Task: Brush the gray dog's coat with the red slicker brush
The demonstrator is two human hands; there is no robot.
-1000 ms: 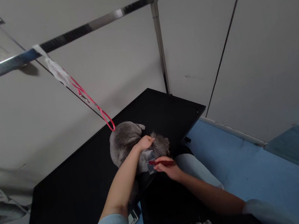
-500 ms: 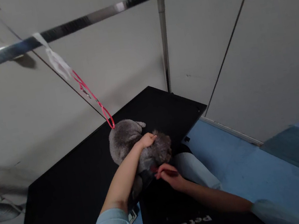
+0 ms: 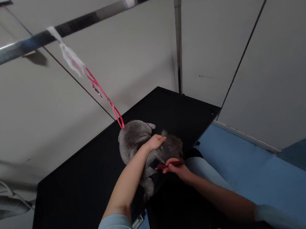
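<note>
A small grey animal [image 3: 134, 135], a cat or a small dog, is on the black table [image 3: 90, 196], its body coat cropped short. Its fluffier brownish-grey head end [image 3: 172, 146] points right, toward my lap. My left hand [image 3: 156, 141] is closed on the fur at the neck, the forearm crossing over the animal's body. My right hand [image 3: 178, 168] grips a slim red-handled tool [image 3: 169, 165] lengthwise beneath the head, its tip pointing left near the chest and front leg. The working end is too dark and small to identify.
A red loop leash [image 3: 117, 114] hangs from a metal bar [image 3: 94, 17] by a white cloth strip [image 3: 70, 58], ending beside the animal's back. A pale wall stands behind the table. A ribbed hose [image 3: 1, 204] lies at left; blue floor [image 3: 238, 162] shows at right.
My right hand has moved slightly up, bringing the red tool level under the animal's head. My left hand keeps its hold. The whole view has shifted, with things appearing farther right.
</note>
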